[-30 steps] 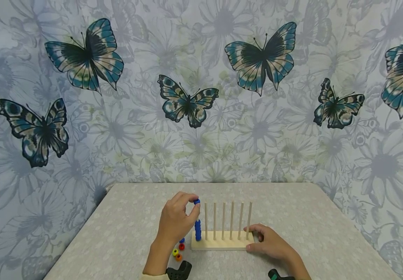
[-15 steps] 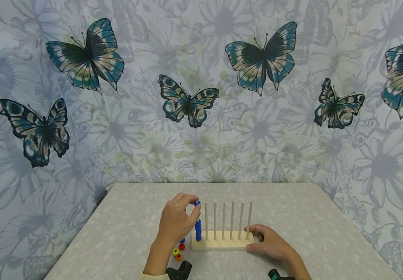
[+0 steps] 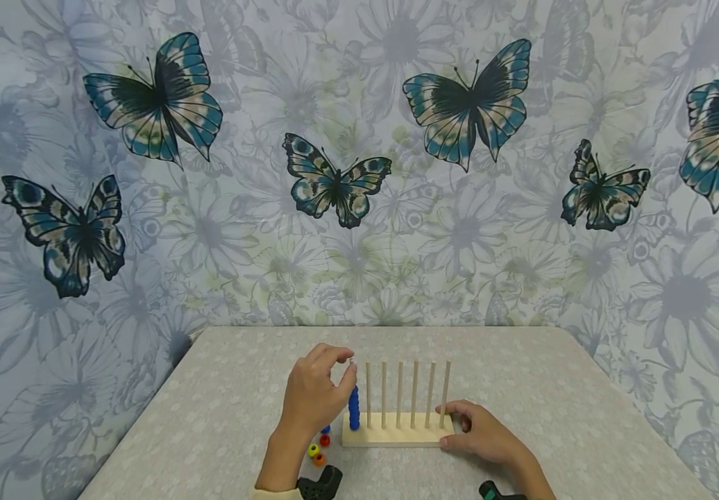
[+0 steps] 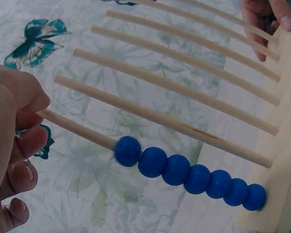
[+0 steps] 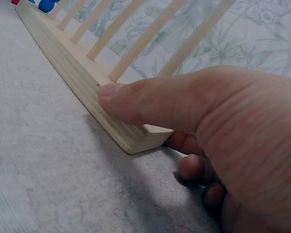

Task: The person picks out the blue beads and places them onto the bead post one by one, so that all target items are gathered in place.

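A wooden peg stand [image 3: 397, 437] with a row of upright pegs lies across the table in front of me. Its leftmost peg carries a stack of blue beads [image 4: 199, 178]; the uppermost bead [image 4: 128, 151] looks slightly blurred. My left hand [image 3: 314, 389] is at that peg's tip, thumb and forefinger around it with no bead between them. In the left wrist view, the other fingers [image 4: 23, 177] curl loosely below. At the stand's right end my right hand [image 3: 484, 434] grips the base, thumb [image 5: 131, 99] on the front edge and fingers behind. The other pegs are bare.
Left of the stand lie loose beads: a red one [image 3: 325, 440], a yellow one [image 3: 314, 451], an orange one [image 3: 319, 460] and a blue one [image 3: 325, 430] partly hidden by the left wrist. A butterfly-patterned wall [image 3: 359, 278] stands behind the table [image 3: 241, 375].
The blue bead pinched at the peg's top has left the fingers and slid down onto the stack, which is taller. Both hands have stayed nearly in place.
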Demonstrator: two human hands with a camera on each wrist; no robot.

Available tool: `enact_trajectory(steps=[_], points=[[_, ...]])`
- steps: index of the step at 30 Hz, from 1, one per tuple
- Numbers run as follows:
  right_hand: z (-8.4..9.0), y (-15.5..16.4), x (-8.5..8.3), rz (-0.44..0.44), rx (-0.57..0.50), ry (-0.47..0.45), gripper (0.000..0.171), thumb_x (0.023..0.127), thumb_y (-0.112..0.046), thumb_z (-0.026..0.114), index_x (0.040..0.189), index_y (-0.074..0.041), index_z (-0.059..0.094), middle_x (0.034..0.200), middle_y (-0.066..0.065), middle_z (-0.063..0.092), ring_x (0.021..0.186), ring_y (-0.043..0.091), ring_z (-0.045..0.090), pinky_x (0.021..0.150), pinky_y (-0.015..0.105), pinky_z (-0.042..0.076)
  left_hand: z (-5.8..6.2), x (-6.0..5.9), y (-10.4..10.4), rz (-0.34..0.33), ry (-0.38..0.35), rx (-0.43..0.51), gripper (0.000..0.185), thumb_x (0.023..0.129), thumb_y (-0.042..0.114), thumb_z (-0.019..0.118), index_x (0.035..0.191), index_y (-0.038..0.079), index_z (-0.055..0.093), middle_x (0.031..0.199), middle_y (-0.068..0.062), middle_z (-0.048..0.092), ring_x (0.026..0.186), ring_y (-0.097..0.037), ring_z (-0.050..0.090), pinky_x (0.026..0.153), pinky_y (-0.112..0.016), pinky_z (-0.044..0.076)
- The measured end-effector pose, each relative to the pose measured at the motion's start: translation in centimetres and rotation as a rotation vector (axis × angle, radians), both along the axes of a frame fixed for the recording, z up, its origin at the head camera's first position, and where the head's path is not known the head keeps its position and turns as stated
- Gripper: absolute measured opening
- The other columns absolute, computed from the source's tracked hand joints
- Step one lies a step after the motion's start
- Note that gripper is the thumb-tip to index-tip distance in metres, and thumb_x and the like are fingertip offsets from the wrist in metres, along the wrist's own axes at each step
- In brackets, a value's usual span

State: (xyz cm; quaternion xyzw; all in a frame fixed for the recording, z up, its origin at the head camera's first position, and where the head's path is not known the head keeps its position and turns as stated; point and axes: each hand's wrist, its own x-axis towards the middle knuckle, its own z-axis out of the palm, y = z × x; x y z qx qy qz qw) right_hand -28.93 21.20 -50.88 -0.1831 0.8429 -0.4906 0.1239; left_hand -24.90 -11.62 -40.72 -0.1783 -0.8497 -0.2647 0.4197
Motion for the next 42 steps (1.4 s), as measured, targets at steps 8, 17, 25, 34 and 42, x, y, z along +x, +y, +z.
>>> enact_trajectory(steps=[8,17,25,34,42], points=[[0.0,0.0,-0.1,0.002,0.007,0.003,0.054,0.078,-0.025,0.085,0.127,-0.015,0.067,0.089,0.008,0.049,0.077,0.015,0.040,0.061,0.025,0.035,0.0,0.0,0.0,0.006,-0.012,0.009,0.015,0.082,0.018,0.079,0.096,0.019,0.076,0.088,0.003,0.072,0.056,0.001,0.044,0.055,-0.019,0.044],[0.0,0.1,-0.3,0.015,0.024,0.015,0.055,0.078,-0.026,0.085,0.127,-0.014,0.066,0.087,0.007,0.049,0.076,0.014,0.040,0.061,0.025,0.035,0.1,0.1,0.1,0.031,-0.035,0.032,0.013,0.084,0.020,0.077,0.097,0.017,0.076,0.089,0.001,0.071,0.060,-0.005,0.051,0.056,-0.019,0.044],[-0.3,0.4,-0.6,0.021,0.014,0.004,0.056,0.078,-0.026,0.086,0.128,-0.013,0.066,0.087,0.007,0.049,0.076,0.013,0.040,0.061,0.025,0.035,0.4,0.4,-0.2,0.042,-0.075,0.098,0.012,0.086,0.019,0.077,0.098,0.018,0.077,0.094,0.005,0.069,0.056,-0.001,0.038,0.051,-0.018,0.038],[-0.6,1.0,-1.0,0.028,0.017,0.003,0.056,0.080,-0.029,0.084,0.131,-0.014,0.065,0.091,0.006,0.052,0.076,0.013,0.042,0.062,0.025,0.036,0.2,0.2,-0.3,0.047,-0.060,0.105,0.012,0.086,0.018,0.077,0.099,0.019,0.076,0.096,0.004,0.069,0.057,0.000,0.039,0.052,-0.019,0.039],[0.1,0.5,-1.1,0.023,0.018,0.011,0.055,0.079,-0.027,0.084,0.130,-0.014,0.065,0.090,0.009,0.051,0.075,0.015,0.041,0.061,0.025,0.036,-0.1,0.8,-1.7,0.091,-0.078,0.113,0.010,0.087,0.015,0.076,0.097,0.018,0.076,0.092,0.006,0.069,0.059,0.000,0.041,0.054,-0.019,0.042]])
